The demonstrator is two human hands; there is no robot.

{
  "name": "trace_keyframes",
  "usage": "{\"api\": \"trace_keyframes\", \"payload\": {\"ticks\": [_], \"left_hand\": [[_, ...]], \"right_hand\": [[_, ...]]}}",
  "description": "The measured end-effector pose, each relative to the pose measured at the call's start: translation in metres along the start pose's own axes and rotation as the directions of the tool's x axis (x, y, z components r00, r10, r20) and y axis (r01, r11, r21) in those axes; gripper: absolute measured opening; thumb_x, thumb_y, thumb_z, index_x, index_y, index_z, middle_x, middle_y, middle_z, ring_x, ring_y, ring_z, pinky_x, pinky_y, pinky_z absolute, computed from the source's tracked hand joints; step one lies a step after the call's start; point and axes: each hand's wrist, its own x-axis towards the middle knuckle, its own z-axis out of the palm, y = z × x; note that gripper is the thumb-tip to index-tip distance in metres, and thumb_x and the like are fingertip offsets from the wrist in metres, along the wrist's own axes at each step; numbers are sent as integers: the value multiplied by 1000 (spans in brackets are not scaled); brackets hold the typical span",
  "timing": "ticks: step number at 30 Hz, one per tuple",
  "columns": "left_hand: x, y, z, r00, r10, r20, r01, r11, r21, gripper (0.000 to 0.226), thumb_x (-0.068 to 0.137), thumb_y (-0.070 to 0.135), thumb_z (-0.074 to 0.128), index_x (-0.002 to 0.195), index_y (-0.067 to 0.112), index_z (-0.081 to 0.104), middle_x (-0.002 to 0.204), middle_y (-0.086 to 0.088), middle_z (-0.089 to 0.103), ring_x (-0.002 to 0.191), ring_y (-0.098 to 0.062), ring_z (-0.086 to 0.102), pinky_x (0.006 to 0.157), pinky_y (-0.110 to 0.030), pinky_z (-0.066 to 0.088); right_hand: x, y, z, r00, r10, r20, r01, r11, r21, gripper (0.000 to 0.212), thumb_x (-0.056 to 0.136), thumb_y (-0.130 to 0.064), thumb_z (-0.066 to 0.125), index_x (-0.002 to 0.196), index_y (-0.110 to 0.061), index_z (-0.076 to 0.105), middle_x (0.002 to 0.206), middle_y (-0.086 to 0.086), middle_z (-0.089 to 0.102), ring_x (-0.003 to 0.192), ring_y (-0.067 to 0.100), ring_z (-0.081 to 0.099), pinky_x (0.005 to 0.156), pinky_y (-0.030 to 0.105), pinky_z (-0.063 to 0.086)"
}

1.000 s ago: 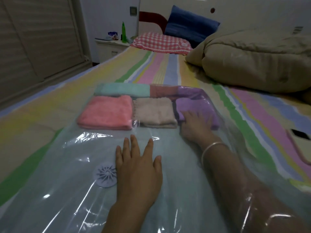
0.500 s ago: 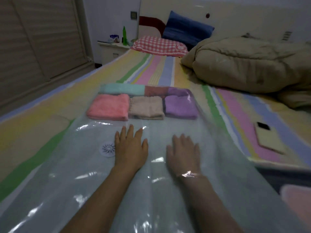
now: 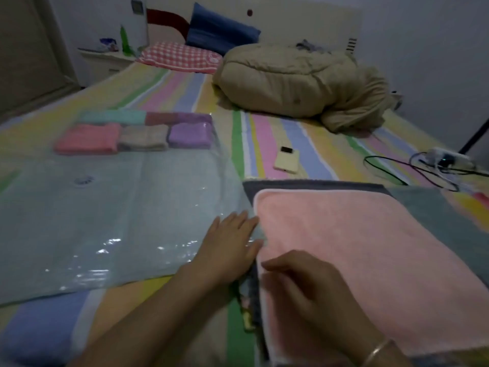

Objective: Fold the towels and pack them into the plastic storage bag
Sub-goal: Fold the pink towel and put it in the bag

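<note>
A clear plastic storage bag (image 3: 113, 213) lies flat on the striped bed at the left. Inside its far end sit several folded towels: a pink one (image 3: 88, 139), a beige one (image 3: 144, 137), a purple one (image 3: 189, 135), with more behind them. At the right a pink towel (image 3: 357, 258) lies spread flat on top of a stack of darker towels (image 3: 312, 184). My left hand (image 3: 230, 247) rests flat, fingers apart, on the bag's right edge beside the pink towel. Over the pink towel's near left corner hovers my right hand (image 3: 304, 284), fingers loosely curled, holding nothing that I can see.
A yellow phone (image 3: 287, 161) lies on the bed beyond the towel stack. A bunched tan quilt (image 3: 299, 83) fills the far right. A power strip with black cables (image 3: 436, 160) sits at the right edge. Pillows and a nightstand are at the head of the bed.
My right hand came out of the bag and both hands moved right, from the bag's middle to the spread pink towel. The view swung right with them.
</note>
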Motion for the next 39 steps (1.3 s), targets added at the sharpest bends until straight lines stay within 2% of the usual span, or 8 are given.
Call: {"api": "trace_keyframes", "payload": {"ticks": [3, 6, 10, 14, 19, 25, 31, 39], "left_hand": [[-14, 2, 15, 988, -154, 24, 151, 983, 104, 75, 84, 57, 5, 148, 23, 28, 147, -5, 42, 132, -22, 41, 109, -39, 31], [-30, 9, 7, 974, -143, -178, 171, 974, 152, 67, 85, 46, 21, 137, 14, 48, 121, -11, 63, 107, -31, 60, 93, -43, 44], [-68, 60, 0, 861, 251, -442, -252, 966, 58, 34, 87, 29, 54, 114, 10, 62, 114, -8, 63, 102, -26, 57, 91, -37, 43], [-98, 100, 21, 834, 500, -231, -481, 866, 137, 44, 75, 52, 65, 101, 17, 63, 114, 0, 60, 102, -19, 54, 87, -33, 41], [-98, 102, 33, 896, 418, -152, -398, 906, 147, 44, 60, 36, 62, 99, 18, 57, 109, -1, 61, 98, -23, 58, 83, -34, 43], [-97, 88, 9, 964, 259, -68, -267, 915, -303, 30, 79, 36, 59, 106, 24, 61, 107, 13, 65, 99, -1, 62, 82, -26, 51], [-95, 77, -13, 976, 66, -210, -106, 977, -187, 12, 73, 29, 56, 80, 30, 66, 79, 16, 65, 73, 0, 58, 66, -32, 52], [-51, 70, -21, 929, -279, -243, 119, 847, -519, 9, 86, 19, 68, 77, 21, 70, 74, 4, 69, 70, -10, 62, 65, -30, 48]], "right_hand": [[-32, 23, -36, 998, 22, -60, -30, 988, -149, 12, 86, -31, 53, 88, -30, 65, 88, -17, 58, 85, 7, 55, 72, 30, 46], [-62, 42, -54, 999, 15, -43, -26, 959, -281, 12, 81, -40, 62, 88, -30, 63, 93, -17, 55, 89, 9, 52, 72, 31, 46], [-97, 63, -59, 988, -58, 144, 115, 897, -428, 61, 65, -58, 69, 116, -26, 57, 129, -5, 52, 120, 16, 48, 94, 31, 41], [-110, 74, -57, 981, -70, 183, 145, 889, -434, 58, 68, -37, 63, 123, -23, 55, 142, -1, 47, 134, 17, 40, 106, 33, 38], [-112, 72, -72, 985, -99, 140, 144, 922, -360, 34, 77, -27, 55, 110, -29, 60, 132, -7, 56, 129, 16, 47, 102, 28, 44], [-127, 100, -91, 993, -99, 60, 111, 964, -243, 18, 88, -38, 53, 98, -29, 64, 120, -11, 61, 120, 10, 51, 92, 26, 47], [-141, 126, -118, 994, -66, -89, 38, 958, -283, 19, 84, -32, 53, 89, -22, 69, 105, -9, 66, 103, 15, 58, 87, 27, 45], [-129, 161, -163, 906, 281, -316, -332, 935, -122, 16, 79, -27, 76, 71, -29, 62, 72, -9, 65, 71, 8, 60, 68, 23, 45]]}}
